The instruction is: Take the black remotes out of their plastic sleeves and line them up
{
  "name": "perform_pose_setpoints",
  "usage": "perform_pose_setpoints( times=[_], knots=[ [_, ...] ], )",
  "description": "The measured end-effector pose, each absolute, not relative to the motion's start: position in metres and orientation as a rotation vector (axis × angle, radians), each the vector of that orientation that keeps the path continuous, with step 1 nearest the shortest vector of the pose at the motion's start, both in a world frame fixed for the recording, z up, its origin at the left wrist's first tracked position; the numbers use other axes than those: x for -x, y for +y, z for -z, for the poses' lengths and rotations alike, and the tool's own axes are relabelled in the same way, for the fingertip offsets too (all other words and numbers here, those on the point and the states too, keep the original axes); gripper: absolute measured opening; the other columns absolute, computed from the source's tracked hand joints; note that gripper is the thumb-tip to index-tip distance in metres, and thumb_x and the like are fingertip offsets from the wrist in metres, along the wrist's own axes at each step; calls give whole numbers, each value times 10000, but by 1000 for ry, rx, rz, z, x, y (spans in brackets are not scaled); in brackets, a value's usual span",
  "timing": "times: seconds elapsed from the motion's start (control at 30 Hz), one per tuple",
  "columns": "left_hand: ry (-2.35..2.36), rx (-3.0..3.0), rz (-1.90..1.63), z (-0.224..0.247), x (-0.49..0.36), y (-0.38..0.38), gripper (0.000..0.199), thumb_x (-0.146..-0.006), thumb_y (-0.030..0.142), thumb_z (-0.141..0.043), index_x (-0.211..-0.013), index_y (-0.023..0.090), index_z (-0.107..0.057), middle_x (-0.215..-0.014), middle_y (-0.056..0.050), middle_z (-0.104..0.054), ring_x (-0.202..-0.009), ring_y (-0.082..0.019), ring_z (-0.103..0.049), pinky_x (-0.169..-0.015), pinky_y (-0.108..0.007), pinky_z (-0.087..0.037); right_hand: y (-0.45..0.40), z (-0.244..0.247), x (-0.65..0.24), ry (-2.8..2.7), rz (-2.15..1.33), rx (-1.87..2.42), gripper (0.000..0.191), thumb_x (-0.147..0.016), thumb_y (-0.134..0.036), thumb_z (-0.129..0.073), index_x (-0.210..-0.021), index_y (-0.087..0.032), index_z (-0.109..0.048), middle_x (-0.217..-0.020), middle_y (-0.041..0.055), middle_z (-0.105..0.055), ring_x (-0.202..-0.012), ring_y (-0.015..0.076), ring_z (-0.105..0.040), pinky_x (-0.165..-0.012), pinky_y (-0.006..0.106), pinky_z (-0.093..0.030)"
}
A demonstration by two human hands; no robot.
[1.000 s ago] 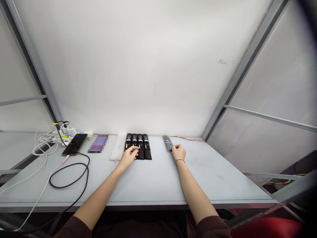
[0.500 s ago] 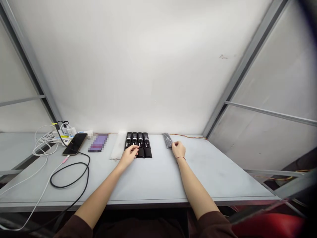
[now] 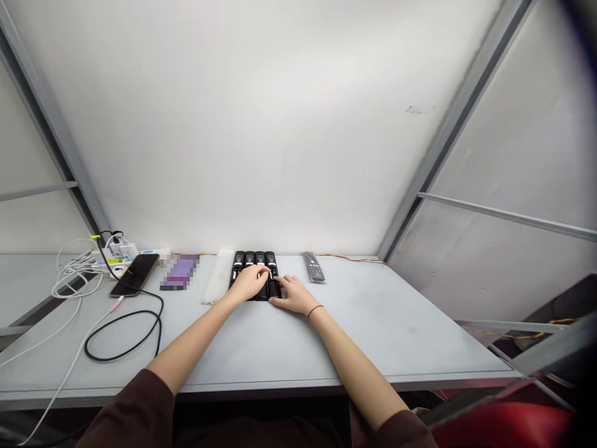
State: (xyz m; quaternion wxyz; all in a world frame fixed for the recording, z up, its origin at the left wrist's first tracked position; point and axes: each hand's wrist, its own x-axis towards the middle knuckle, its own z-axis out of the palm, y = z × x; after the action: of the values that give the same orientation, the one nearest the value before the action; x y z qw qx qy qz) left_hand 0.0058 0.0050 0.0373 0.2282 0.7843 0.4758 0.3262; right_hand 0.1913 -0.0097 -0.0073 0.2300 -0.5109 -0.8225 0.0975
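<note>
Several black remote controls lie side by side in a row, backs up, with their battery compartments uncovered. My left hand [image 3: 252,281] reaches over the middle of the row, fingertips drawn together in a pinch; whatever is between them is too small to make out. At the right end, my right hand [image 3: 295,295] rests against the rightmost remote control [image 3: 274,290], its thumb at the near end and its fingers spread towards the compartment. Another remote control [image 3: 314,267], buttons up and seemingly in clear film, lies apart to the right.
Left of the row is a translucent plastic sleeve [image 3: 217,277], then a blurred purple pack [image 3: 181,272]. Further left lie a black phone [image 3: 135,274], a power strip [image 3: 148,254] and tangled white cables [image 3: 74,277]. A black cable [image 3: 122,359] loops across the table [image 3: 242,354].
My right hand has left the separate remote control and moved left to the rightmost one in the row. My left hand has shifted slightly right over the row. The view has shifted slightly.
</note>
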Motion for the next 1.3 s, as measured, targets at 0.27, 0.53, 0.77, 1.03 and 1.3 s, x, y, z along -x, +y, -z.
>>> perform_pose_setpoints(
  times=[0.27, 0.53, 0.77, 1.03, 1.3],
  knots=[
    [1602, -2578, -475, -22, -41, 17, 327, -899, 291, -347, -992, 165, -634, -1019, -135, -653, -1011, -269, -540, -881, -426, -328, -17, -1, -189, -2300, -382, 1349, 549, -607, -554, -714, -966, -159, -585, -817, 51, -586, -763, 207, -509, -689, 332, -410],
    [1788, -2481, -288, -19, -68, 27, 368, -847, 391, -461, -1037, 114, -610, -999, -199, -649, -1018, -332, -536, -900, -478, -250, -27, -19, -202, -2304, -759, 1221, 441, -651, -398, -723, -1029, -189, -634, -832, 22, -597, -710, 148, -514, -650, 279, -432],
    [1872, -2122, -589, -13, -92, 35, 229, -763, 286, -594, -891, 100, -631, -967, -241, -641, -1074, -376, -517, -928, -493, -236, -29, -26, -217, -2288, -820, 1335, 444, -642, -387, -725, -1045, -213, -654, -906, 42, -651, -737, 168, -583, -683, 292, -477],
    [1870, -2071, -673, -7, -96, 30, 244, -716, 248, -651, -918, 119, -602, -1041, -237, -613, -1058, -355, -533, -909, -450, -299, -29, -24, -239, -2129, -849, 1497, 468, -677, -453, -692, -1057, -186, -636, -898, 59, -667, -779, 177, -623, -713, 293, -497],
    [1648, -1948, -646, -19, -89, 30, 427, -624, 192, -698, -1013, 124, -536, -1151, -230, -537, -1049, -352, -548, -859, -412, -398, -29, -26, -238, -2094, -797, 1438, 364, -714, -422, -657, -982, -176, -661, -904, 54, -656, -732, 162, -593, -701, 306, -494]
  ],
)
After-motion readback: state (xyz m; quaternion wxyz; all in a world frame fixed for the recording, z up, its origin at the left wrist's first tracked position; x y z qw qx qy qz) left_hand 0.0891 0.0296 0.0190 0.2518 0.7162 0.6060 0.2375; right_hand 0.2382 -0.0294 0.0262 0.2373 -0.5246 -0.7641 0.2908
